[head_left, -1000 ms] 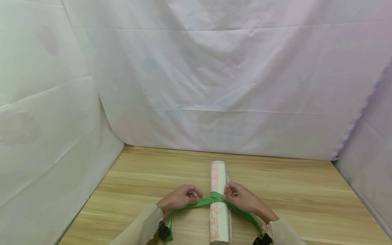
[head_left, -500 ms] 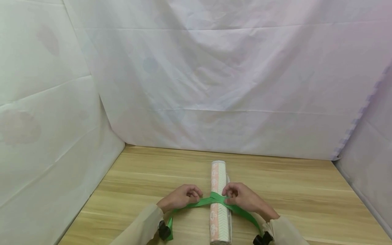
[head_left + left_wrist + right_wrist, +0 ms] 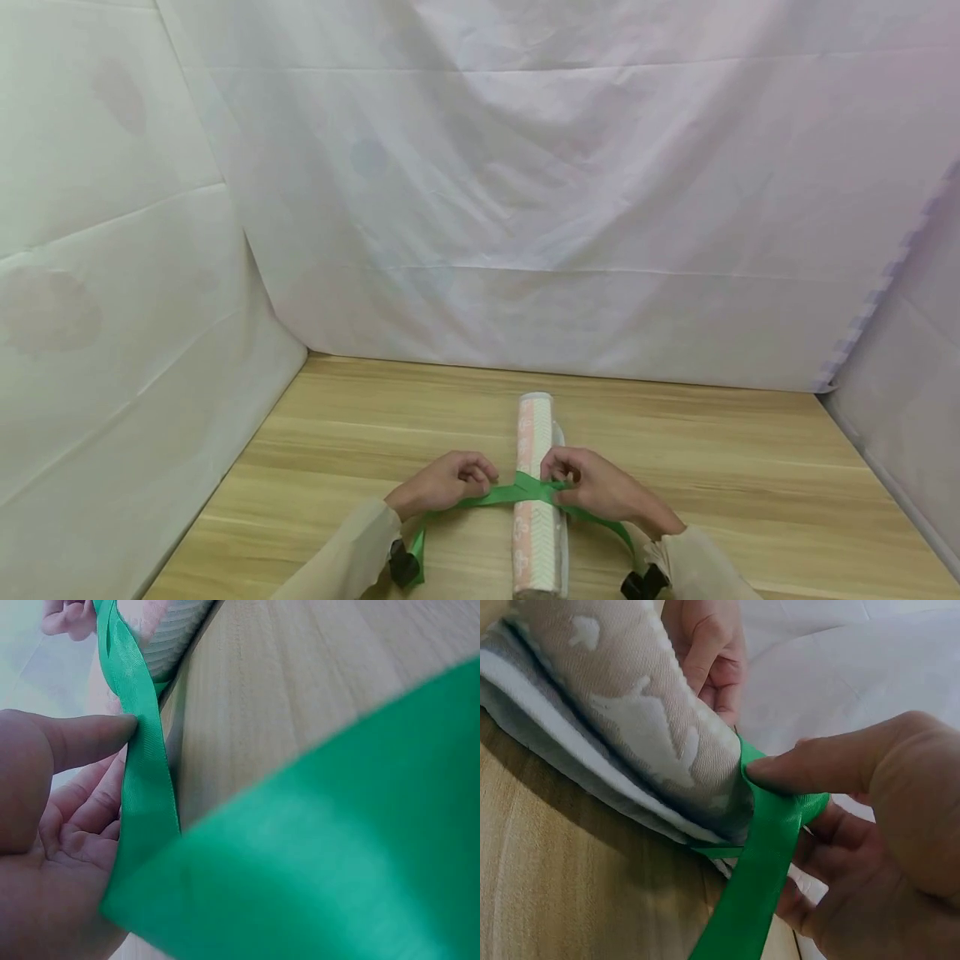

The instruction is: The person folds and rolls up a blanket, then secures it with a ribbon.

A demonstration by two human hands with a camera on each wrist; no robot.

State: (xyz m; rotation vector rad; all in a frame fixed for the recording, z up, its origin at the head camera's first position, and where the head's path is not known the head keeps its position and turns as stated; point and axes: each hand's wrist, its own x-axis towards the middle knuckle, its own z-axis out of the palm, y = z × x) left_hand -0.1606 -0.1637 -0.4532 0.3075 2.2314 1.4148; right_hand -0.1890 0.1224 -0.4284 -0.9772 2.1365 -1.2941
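Note:
A rolled-up towel (image 3: 535, 542) in pink and cream lies lengthwise on the wooden table, with raised white figures showing in the right wrist view. A green satin ribbon (image 3: 495, 496) goes round its middle and crosses on top, its two tails running out to either side. My left hand (image 3: 446, 482), left of the roll, pinches one tail between thumb and fingers. At the roll's right side my right hand (image 3: 592, 485) holds the other tail close to the crossing, the thumb (image 3: 780, 771) pressing on the ribbon. The ribbon's underside beneath the roll is hidden.
Pale cloth hangings (image 3: 487, 208) enclose the table (image 3: 675, 450) at the back and both sides. Black wrist straps (image 3: 403, 565) sit at both cuffs, and the ribbon tails hang down beside them.
My right hand has shifted slightly left over the roll, drawing the ribbon into a wider fold at the crossing. My left hand stays nearly still.

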